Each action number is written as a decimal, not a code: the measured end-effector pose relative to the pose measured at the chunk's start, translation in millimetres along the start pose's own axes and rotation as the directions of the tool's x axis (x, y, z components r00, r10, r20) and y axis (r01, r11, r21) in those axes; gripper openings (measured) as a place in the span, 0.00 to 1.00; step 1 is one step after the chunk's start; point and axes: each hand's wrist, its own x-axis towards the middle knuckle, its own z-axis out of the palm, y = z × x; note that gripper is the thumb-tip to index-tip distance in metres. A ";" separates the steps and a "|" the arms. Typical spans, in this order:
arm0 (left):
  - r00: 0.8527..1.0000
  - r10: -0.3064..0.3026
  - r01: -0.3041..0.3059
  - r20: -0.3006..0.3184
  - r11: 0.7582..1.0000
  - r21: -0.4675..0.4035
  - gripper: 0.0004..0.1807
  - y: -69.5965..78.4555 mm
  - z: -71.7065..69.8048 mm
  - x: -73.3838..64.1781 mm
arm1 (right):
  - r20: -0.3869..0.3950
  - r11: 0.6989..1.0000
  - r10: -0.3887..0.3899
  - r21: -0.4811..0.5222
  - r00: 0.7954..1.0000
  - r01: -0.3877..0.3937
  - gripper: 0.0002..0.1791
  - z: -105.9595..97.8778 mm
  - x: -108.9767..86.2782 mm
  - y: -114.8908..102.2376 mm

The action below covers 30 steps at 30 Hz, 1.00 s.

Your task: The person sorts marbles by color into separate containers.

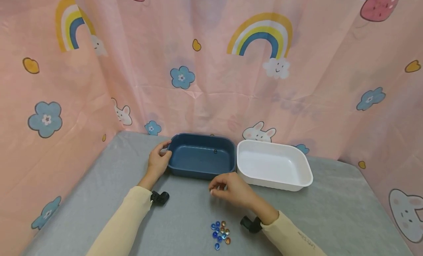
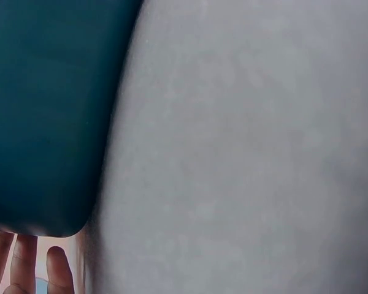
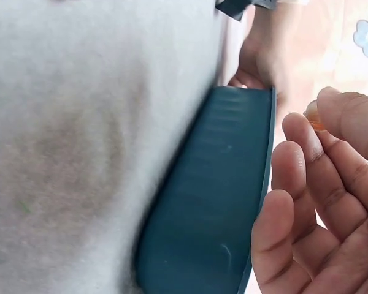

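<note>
One orange-and-clear glass marble (image 3: 313,117) is pinched in my right grip (image 1: 232,190), the dark-blue rectangular tray (image 1: 195,158) just beyond; my left grip (image 1: 158,160), fingers spread, touches its left end.

The dark-blue rounded-rectangular plastic tray (image 1: 198,160) is smooth, faintly glossy; the white rounded-rectangular plastic tray (image 1: 269,166), shinier. Small round blue and amber glass marbles (image 1: 215,234) gleam — smooth, translucent — while the grey cloth table covering (image 1: 185,226) looks matt (softly napped).
</note>
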 end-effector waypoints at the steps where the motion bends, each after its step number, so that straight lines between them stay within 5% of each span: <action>1: 1.000 0.002 -0.002 0.001 1.000 0.000 0.24 -0.1 -0.1 -0.2 | -0.008 1.000 0.004 -0.004 1.000 -0.004 0.05 -0.7 1.1 -0.4; 18: 1.000 -0.002 0.002 0.011 1.000 -0.002 0.24 0.5 -0.6 -0.5 | -0.150 0.998 0.040 -0.044 0.988 -0.047 0.03 -8.8 26.7 8.7; 30: 1.000 0.014 -0.013 -0.005 1.000 0.006 0.23 -1.8 1.0 -0.1 | -0.170 0.995 0.104 0.009 0.980 -0.104 0.08 -10.3 49.7 21.4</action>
